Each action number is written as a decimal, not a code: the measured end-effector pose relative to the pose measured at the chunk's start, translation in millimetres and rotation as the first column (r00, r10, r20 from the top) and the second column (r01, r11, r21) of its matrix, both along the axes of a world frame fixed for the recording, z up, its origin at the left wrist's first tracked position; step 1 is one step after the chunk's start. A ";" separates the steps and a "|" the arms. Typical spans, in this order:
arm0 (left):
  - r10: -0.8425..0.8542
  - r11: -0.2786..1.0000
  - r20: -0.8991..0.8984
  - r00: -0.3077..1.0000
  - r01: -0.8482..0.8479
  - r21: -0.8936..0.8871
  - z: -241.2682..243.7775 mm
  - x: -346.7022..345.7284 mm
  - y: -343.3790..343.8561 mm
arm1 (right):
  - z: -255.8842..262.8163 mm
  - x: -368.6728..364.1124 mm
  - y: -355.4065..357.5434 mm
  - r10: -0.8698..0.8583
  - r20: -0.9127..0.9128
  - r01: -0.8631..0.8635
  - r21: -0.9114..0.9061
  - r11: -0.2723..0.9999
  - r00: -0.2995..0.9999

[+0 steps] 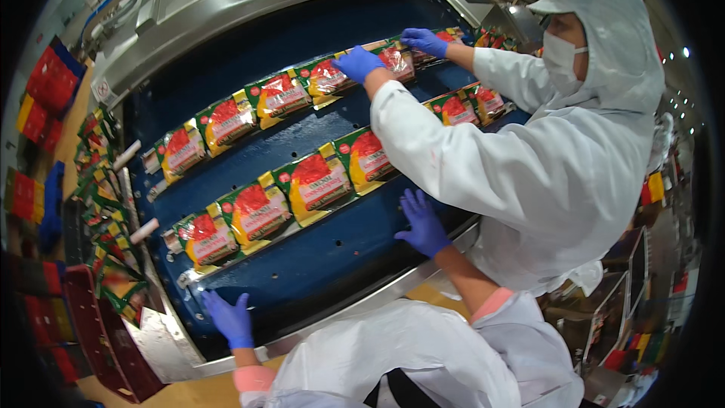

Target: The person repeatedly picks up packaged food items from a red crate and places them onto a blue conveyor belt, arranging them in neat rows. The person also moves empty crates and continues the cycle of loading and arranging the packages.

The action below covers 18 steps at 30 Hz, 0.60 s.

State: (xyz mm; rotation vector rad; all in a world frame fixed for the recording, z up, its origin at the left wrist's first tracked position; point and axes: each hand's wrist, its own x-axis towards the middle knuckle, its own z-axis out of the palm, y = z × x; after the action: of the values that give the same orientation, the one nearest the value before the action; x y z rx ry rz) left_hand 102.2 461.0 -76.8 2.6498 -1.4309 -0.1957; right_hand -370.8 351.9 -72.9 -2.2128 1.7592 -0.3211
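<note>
My left hand (229,317), in a blue-violet glove, is at the near left corner of the blue machine bed (317,249). Its fingers are spread and hold nothing. Above it is the left end of the near row of printed plastic food packs (207,241), laid along a metal bar (195,277). My right hand (423,226), gloved alike, lies over the near side of the bed with fingers apart and holding nothing. It is just below the co-worker's sleeve, which hides part of the near row. A second row of packs (229,122) runs farther back.
A co-worker (527,141) in white overalls leans in from the right, both gloved hands (359,65) on the far row. A raised steel lid (226,17) spans the back. Packs fill the left side (107,226), above a dark red crate (107,334).
</note>
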 end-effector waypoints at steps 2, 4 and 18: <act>-0.006 0.988 -0.003 1.000 0.007 0.153 11.3 0.6 -9.9 | 1.2 3.6 -5.3 0.015 -0.081 -0.012 0.044 0.999 0.997; 0.019 0.982 0.048 0.999 -0.028 0.189 15.2 0.6 -18.7 | 4.9 10.8 -10.9 -0.002 -0.115 0.015 0.114 0.993 0.993; 0.148 0.958 0.043 0.988 -0.154 0.242 28.7 -7.1 -45.4 | 11.5 21.2 -17.9 -0.033 -0.141 0.056 0.163 0.985 0.990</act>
State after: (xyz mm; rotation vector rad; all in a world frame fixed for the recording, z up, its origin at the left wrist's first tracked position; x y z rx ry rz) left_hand 95.1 415.6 -48.2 2.9544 -1.2772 -0.3471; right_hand -349.6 334.1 -61.4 -2.1242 1.8352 -0.0295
